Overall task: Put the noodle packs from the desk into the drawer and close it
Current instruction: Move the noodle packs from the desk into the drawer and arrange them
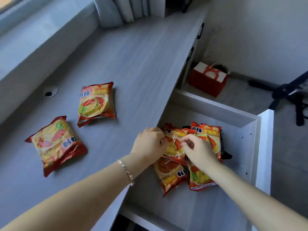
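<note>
Two packs (96, 104) on desk (133, 64); four in drawer (250, 147)

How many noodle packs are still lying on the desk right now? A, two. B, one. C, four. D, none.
A: two packs lie on the desk, one farther back and one nearer, while both hands, left and right, are on the packs in the open drawer.

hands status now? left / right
Left hand: fingers curled on the top red-and-yellow noodle pack in the open grey wooden drawer.
Right hand: fingers curled, pinching the same pack.
</note>
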